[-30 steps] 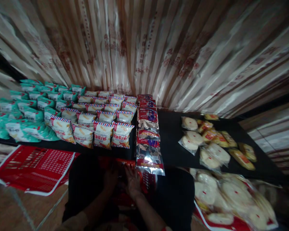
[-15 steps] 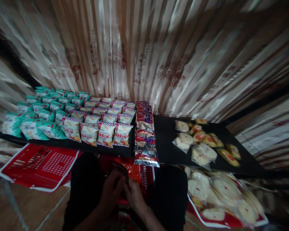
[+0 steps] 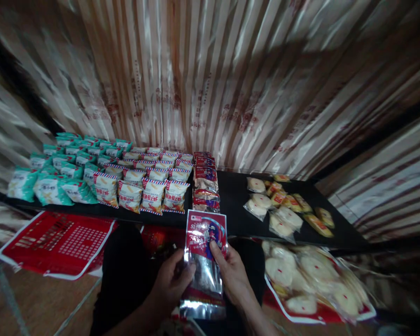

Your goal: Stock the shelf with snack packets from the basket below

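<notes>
A red and silver foil packet (image 3: 205, 266) is held upright in front of my lap, its printed face toward me. My right hand (image 3: 233, 273) grips its right side, thumb pressed on the front and fingers behind. At the left edge, my left hand (image 3: 173, 277) is closed on the same packet with its thumb on the front; its other fingers are partly hidden. Just beyond, similar red packets (image 3: 206, 179) form an overlapping row running back on the black shelf (image 3: 233, 200). To their left stand rows of white snack bags with striped edges (image 3: 152, 196).
Green and white snack bags (image 3: 52, 189) fill the shelf's left end. Wrapped round pale cakes (image 3: 261, 203) and small yellow packs (image 3: 303, 203) lie on the right. Below are a red bag (image 3: 80, 240) and a pile of wrapped cakes (image 3: 317, 270). A pleated curtain (image 3: 196, 70) hangs behind.
Both hands have come up from low between the knees, and the foil packet now shows plainly between them. The view has shifted slightly. The front of the red packet row is now covered.
</notes>
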`<action>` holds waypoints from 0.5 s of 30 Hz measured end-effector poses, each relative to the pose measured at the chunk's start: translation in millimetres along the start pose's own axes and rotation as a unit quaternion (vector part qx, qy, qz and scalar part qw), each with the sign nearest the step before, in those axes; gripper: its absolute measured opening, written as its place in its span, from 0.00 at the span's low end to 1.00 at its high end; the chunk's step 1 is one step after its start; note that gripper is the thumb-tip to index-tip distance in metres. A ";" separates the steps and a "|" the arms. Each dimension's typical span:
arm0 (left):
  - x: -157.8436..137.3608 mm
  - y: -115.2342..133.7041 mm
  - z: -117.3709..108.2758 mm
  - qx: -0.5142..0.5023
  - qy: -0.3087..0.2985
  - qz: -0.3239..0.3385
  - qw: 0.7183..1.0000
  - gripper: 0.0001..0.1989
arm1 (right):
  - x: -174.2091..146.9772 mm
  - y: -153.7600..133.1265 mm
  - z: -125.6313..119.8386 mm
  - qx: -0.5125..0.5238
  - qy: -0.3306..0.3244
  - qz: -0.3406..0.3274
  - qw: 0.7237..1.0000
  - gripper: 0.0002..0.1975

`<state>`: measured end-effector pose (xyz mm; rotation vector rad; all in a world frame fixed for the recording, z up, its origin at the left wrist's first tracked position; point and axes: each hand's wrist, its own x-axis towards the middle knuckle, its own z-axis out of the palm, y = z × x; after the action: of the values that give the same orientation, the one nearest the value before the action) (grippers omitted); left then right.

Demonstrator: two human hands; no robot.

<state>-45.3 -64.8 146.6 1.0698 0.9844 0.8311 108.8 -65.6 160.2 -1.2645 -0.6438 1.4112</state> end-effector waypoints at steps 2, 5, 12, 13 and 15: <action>1.1 1.4 8.3 0.006 0.016 -0.012 1.000 0.19 | -3.2 -1.6 -2.5 0.027 0.013 0.015 0.999 0.21; 7.5 7.5 17.5 0.005 0.009 -0.024 1.000 0.17 | -9.8 -3.6 -7.2 0.043 0.024 0.019 0.999 0.23; 28.5 18.4 38.6 -0.008 -0.036 -0.029 0.999 0.09 | -18.1 -1.4 -30.0 0.021 0.091 -0.002 0.996 0.25; 31.2 17.5 41.7 -0.018 -0.040 -0.034 0.998 0.09 | -17.6 -2.5 -33.5 0.021 0.099 0.004 0.995 0.24; 35.9 15.8 46.7 -0.047 -0.039 -0.047 0.997 0.10 | -15.8 -6.6 -38.5 0.019 0.114 0.014 0.993 0.24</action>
<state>9.6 -42.5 161.2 0.9615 0.9147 0.7450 144.4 -88.3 160.4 -1.3841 -0.4428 1.2710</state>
